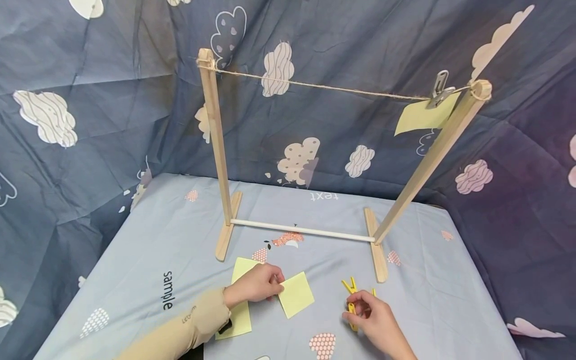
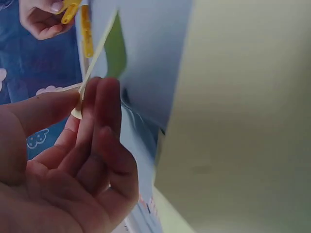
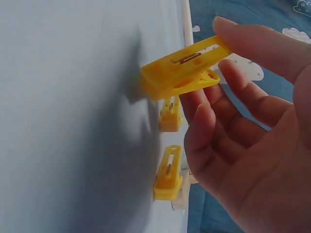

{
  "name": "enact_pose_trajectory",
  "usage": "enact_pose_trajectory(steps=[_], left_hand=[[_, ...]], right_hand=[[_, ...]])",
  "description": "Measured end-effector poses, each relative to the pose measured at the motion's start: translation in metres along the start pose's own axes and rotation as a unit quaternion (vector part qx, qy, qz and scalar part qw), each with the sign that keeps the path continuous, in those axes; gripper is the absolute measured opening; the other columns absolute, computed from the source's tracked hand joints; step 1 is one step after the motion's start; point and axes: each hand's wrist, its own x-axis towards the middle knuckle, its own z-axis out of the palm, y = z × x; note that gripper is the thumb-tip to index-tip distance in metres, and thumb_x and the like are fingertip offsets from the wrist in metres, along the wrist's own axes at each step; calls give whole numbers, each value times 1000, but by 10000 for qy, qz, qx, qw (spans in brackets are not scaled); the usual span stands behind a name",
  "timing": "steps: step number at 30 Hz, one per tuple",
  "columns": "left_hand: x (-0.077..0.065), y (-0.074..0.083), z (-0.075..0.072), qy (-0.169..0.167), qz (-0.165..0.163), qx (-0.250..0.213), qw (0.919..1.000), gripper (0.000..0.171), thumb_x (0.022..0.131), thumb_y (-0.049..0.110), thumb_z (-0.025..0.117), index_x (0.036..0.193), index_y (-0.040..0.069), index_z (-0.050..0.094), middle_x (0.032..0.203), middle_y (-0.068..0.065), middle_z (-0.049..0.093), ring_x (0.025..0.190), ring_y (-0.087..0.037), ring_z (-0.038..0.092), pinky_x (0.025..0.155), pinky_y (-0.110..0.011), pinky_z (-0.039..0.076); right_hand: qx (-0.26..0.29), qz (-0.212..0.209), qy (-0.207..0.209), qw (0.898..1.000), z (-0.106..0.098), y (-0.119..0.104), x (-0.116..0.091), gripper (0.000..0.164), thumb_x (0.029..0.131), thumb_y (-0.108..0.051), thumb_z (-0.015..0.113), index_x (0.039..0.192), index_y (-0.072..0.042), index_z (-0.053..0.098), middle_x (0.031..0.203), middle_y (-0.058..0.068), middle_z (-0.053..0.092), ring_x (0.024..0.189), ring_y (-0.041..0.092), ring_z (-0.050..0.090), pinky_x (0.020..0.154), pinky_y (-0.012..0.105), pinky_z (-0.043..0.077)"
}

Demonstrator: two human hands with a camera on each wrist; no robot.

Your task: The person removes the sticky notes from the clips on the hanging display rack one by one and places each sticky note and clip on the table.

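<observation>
My left hand (image 1: 256,284) pinches a small yellow sticky note (image 1: 297,295) by its edge, between thumb and fingers. In the left wrist view the note (image 2: 115,51) is seen nearly edge-on. My right hand (image 1: 379,320) holds a yellow clothespin (image 3: 182,68) by its handle end, between thumb and fingers; its nose points away from the palm. Past that hand, two more yellow clothespins lie on the cloth, one nearer (image 3: 170,116) and another (image 3: 168,177) beside it. More yellow paper (image 1: 242,322) lies beneath my left wrist, partly hidden by it.
A wooden frame (image 1: 217,145) stands behind the hands, with twine (image 1: 324,87) strung between its posts and a white rod (image 1: 301,230) low across. At the twine's right end a metal clip (image 1: 440,92) holds a yellow note (image 1: 423,116). Dark cloud-patterned cloth (image 1: 112,45) surrounds the table.
</observation>
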Motion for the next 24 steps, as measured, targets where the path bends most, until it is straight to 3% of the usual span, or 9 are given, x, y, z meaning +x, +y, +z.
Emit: enact_pose_trajectory(steps=[5,9,16,24], left_hand=[[1,-1,4,397,181,1310,9904,3,80,15,61,77,14,62,56,11,48,48,-2,41,46,-18,35],[3,-2,8,580,258,1952,9787,6,79,14,59,74,18,60,59,12,49,49,-3,41,45,-19,34],[8,1,15,735,473,2595,9618,9,75,10,59,70,16,57,61,9,52,49,-4,40,43,-20,33],[10,4,17,814,522,2990,9493,11,72,11,61,67,16,53,59,5,44,49,-8,36,40,-24,30]], right_hand=[[-231,-128,-156,9995,3,1,-1,28,65,-19,79,86,-14,60,66,-1,51,56,7,48,52,20,41],[-435,-211,-153,9987,6,2,-1,28,65,-21,79,85,-15,60,63,-1,49,54,7,45,50,20,39],[-641,-186,-143,9977,9,5,0,27,65,-20,78,85,-17,60,62,-2,47,52,7,41,50,21,35],[-952,-228,-94,9952,11,3,0,30,63,-17,79,85,-17,59,66,-1,47,55,7,40,51,21,32]])
